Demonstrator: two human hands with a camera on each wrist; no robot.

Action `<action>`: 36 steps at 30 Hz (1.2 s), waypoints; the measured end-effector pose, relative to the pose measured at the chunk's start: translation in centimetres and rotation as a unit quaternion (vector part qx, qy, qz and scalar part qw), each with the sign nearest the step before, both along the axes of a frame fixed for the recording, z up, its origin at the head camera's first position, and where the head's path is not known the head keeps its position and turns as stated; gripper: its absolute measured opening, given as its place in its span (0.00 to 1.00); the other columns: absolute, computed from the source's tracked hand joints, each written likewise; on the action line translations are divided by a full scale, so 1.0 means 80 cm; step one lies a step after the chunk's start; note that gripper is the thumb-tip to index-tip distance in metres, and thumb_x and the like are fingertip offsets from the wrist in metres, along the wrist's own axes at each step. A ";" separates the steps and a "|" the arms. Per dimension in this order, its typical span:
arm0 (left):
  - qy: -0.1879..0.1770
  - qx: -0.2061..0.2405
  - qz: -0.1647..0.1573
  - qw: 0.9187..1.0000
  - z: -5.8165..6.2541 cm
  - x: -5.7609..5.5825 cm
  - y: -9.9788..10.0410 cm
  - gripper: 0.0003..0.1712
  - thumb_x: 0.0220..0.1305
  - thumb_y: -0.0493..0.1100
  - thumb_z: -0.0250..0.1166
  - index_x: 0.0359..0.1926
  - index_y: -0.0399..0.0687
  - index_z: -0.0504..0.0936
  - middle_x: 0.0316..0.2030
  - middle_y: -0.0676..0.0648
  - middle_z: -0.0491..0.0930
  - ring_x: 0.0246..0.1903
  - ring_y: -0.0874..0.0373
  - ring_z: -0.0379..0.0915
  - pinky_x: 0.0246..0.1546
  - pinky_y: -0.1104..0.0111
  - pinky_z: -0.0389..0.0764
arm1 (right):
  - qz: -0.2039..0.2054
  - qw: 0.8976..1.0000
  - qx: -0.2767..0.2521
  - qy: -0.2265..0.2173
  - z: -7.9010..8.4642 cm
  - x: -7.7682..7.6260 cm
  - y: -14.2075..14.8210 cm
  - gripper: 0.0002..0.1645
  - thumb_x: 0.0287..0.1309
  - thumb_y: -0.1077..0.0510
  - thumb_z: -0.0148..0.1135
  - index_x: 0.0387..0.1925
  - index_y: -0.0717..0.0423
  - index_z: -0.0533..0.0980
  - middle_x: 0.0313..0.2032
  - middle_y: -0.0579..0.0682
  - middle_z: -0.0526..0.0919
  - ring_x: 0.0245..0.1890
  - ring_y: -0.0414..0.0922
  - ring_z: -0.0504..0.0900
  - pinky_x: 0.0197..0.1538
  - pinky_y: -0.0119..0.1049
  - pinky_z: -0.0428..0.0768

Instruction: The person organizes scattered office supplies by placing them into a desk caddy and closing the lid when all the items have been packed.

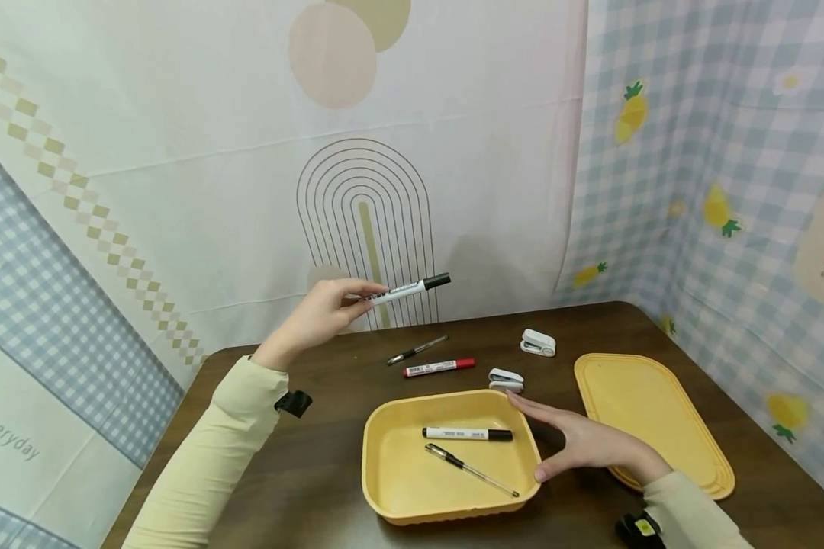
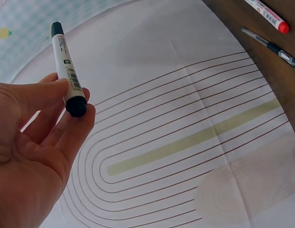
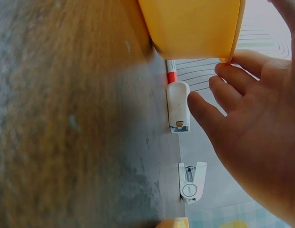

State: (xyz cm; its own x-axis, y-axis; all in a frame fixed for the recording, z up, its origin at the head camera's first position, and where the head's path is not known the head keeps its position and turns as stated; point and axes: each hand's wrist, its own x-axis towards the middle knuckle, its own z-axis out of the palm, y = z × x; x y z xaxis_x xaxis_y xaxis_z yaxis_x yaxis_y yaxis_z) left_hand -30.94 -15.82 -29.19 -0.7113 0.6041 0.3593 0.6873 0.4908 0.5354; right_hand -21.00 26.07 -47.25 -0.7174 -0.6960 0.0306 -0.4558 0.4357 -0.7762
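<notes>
My left hand point(image 1: 318, 314) pinches a white marker with a black cap point(image 1: 407, 291) above the back of the table. In the left wrist view the marker point(image 2: 66, 66) lies between thumb and fingers, its cap pointing away. My right hand point(image 1: 584, 440) rests against the right side of a yellow plastic box point(image 1: 372, 465), its fingers mostly straight and touching the rim. Inside the box lie another black-capped marker point(image 1: 467, 434) and a clear pen with a black grip point(image 1: 481, 476). Close to the right fingers, in the right wrist view, is a white stapler point(image 3: 178, 104).
Behind the box lie a red-capped marker point(image 1: 439, 367) and a second clear pen point(image 1: 417, 350). Another small white stapler point(image 1: 538, 343) is farther back. A yellow lid point(image 1: 648, 412) lies at the right of the brown table point(image 1: 288, 465). A patterned cloth point(image 1: 494, 191) hangs behind.
</notes>
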 end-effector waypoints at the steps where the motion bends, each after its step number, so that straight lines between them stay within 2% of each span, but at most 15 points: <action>1: 0.001 0.000 -0.002 1.000 0.002 0.002 0.000 0.17 0.68 0.29 0.64 0.56 0.41 0.85 0.50 0.43 0.85 0.47 0.54 0.82 0.49 0.61 0.83 | -0.001 1.000 0.000 0.000 0.000 0.000 0.000 0.63 0.54 0.50 0.77 0.81 0.45 0.47 0.79 0.47 0.48 0.75 0.51 0.50 0.70 0.45 0.60; 6: -0.009 -0.004 -0.018 1.000 0.006 0.008 0.005 0.17 0.68 0.29 0.63 0.56 0.41 0.85 0.51 0.44 0.85 0.45 0.55 0.81 0.45 0.64 0.83 | -0.005 1.000 0.000 -0.004 0.002 0.001 -0.001 0.63 0.54 0.50 0.77 0.81 0.46 0.48 0.79 0.45 0.48 0.75 0.50 0.51 0.70 0.44 0.60; 12: -0.004 -0.027 -0.036 0.999 0.010 0.015 0.012 0.17 0.68 0.30 0.63 0.55 0.44 0.86 0.49 0.48 0.85 0.43 0.58 0.79 0.47 0.63 0.81 | -0.006 1.000 -0.002 -0.006 0.004 -0.001 0.000 0.62 0.54 0.50 0.77 0.81 0.46 0.49 0.79 0.46 0.49 0.75 0.45 0.50 0.70 0.40 0.59; 21: 0.029 -0.099 -0.078 0.992 0.002 0.026 0.030 0.17 0.71 0.34 0.62 0.57 0.48 0.85 0.53 0.52 0.84 0.53 0.60 0.78 0.55 0.63 0.78 | 0.001 1.000 -0.004 -0.004 0.000 -0.001 0.002 0.62 0.55 0.51 0.77 0.81 0.44 0.47 0.79 0.47 0.48 0.76 0.50 0.49 0.70 0.40 0.59; 24: 0.038 -0.110 -0.092 0.989 -0.001 0.029 0.036 0.16 0.71 0.33 0.61 0.56 0.47 0.85 0.52 0.52 0.84 0.50 0.62 0.79 0.52 0.65 0.78 | -0.001 1.000 -0.002 -0.005 0.000 -0.001 0.001 0.62 0.55 0.51 0.77 0.81 0.44 0.47 0.79 0.46 0.48 0.75 0.49 0.49 0.70 0.42 0.59; 28: 0.031 -0.118 -0.106 0.987 -0.004 0.032 0.044 0.17 0.70 0.31 0.60 0.55 0.48 0.85 0.47 0.53 0.84 0.35 0.64 0.74 0.39 0.68 0.77 | -0.001 1.000 0.002 -0.008 0.001 -0.001 0.001 0.62 0.55 0.50 0.76 0.81 0.44 0.47 0.79 0.46 0.47 0.75 0.50 0.50 0.70 0.46 0.60; 30: 0.030 -0.124 -0.113 0.985 -0.006 0.035 0.049 0.17 0.70 0.31 0.60 0.55 0.48 0.86 0.45 0.54 0.84 0.31 0.64 0.70 0.35 0.69 0.74 | -0.002 1.000 0.003 -0.008 0.000 -0.001 0.001 0.62 0.55 0.50 0.76 0.81 0.45 0.47 0.79 0.47 0.47 0.75 0.52 0.50 0.70 0.48 0.60; 33: 0.034 -0.135 -0.129 0.982 -0.011 0.038 0.056 0.17 0.70 0.31 0.60 0.55 0.48 0.86 0.46 0.53 0.85 0.31 0.64 0.71 0.34 0.70 0.74 | -0.003 1.000 0.005 -0.007 0.000 -0.001 0.002 0.63 0.55 0.50 0.76 0.81 0.46 0.47 0.79 0.47 0.47 0.75 0.54 0.50 0.70 0.50 0.61; 36: 0.034 -0.147 -0.146 0.978 -0.017 0.040 0.062 0.17 0.70 0.30 0.60 0.55 0.47 0.86 0.49 0.52 0.85 0.37 0.65 0.74 0.39 0.70 0.76 | -0.003 1.000 0.006 -0.005 -0.001 -0.001 0.002 0.63 0.55 0.50 0.76 0.81 0.47 0.46 0.79 0.46 0.48 0.75 0.55 0.50 0.70 0.52 0.61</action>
